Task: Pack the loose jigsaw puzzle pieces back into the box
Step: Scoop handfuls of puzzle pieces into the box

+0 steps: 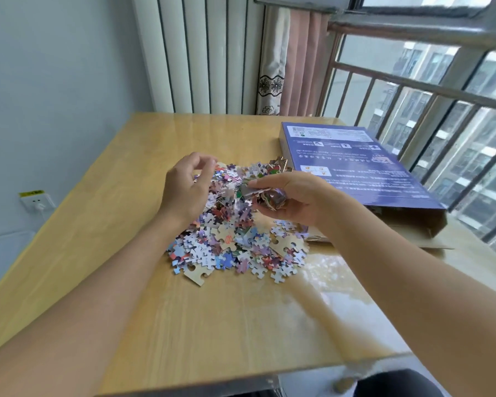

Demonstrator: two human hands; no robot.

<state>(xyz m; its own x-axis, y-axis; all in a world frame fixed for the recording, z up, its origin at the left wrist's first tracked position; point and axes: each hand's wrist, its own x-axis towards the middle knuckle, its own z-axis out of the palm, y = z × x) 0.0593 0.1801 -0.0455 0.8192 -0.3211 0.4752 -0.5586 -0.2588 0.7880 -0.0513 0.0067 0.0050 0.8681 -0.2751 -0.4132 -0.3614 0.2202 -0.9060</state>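
Much of the heap of small, many-coloured cardboard jigsaw puzzle pieces (235, 239) is covered by the two forearms and hands that reach over it, so its far edge and middle are only partly seen; the pieces under the hands are blurred. The heap lies on the glossy pale yellow wooden table (98, 224), near its middle, with several pieces turned to their plain tan backs. The right hand (292, 199) is held above the heap with its fingers curled round a bunch of pieces; how many it grips cannot be made out. The left hand (186, 184) hovers over the heap's left side with fingers loosely bent and spread, holding nothing that can be seen. The flat purple cardboard puzzle box (364, 164) lies to the right of the heap, just beside it, its printed face up with white text too small to read; its near end stands open, showing brown inner cardboard and a flap (430, 242) lying on the table, and the right forearm hides part of that opening. Whether any pieces are inside the box cannot be told. Beyond the table stand a white ribbed radiator (201, 53) and a pink curtain (304, 64), and to the right a metal window railing (413, 81). A white wall socket (36, 200) sits low on the left wall.
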